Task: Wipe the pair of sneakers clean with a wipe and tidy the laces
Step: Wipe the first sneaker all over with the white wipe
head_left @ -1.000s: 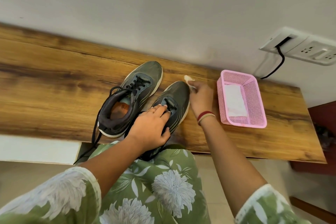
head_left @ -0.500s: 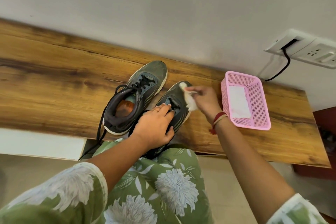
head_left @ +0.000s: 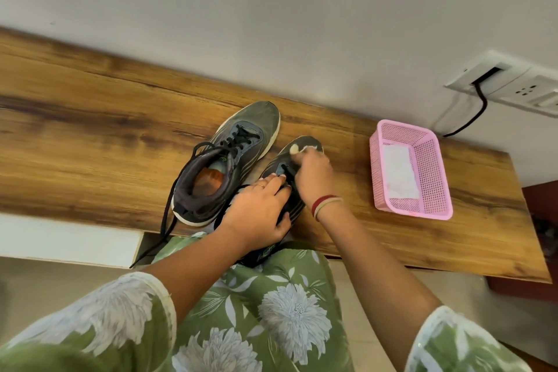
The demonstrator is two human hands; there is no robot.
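Two dark grey sneakers with black laces stand side by side on the wooden shelf point(head_left: 90, 118). The left sneaker point(head_left: 229, 160) is untouched, and its loose lace hangs over the shelf's front edge. My left hand point(head_left: 259, 214) grips the right sneaker point(head_left: 290, 157) over its collar and tongue. My right hand point(head_left: 314, 172) holds a crumpled white wipe point(head_left: 297, 148) and presses it on that sneaker's toe. Most of the right sneaker is hidden under both hands.
A pink mesh basket point(head_left: 434, 160) with a white wipe pack inside sits on the shelf to the right. A wall socket panel point(head_left: 513, 84) with a black cable is above it. My knee in green floral cloth point(head_left: 271, 296) is below the shelf edge.
My right hand with the wipe has moved from the right sneaker's outer side up onto its toe. My left hand has kept its grip on the same sneaker.
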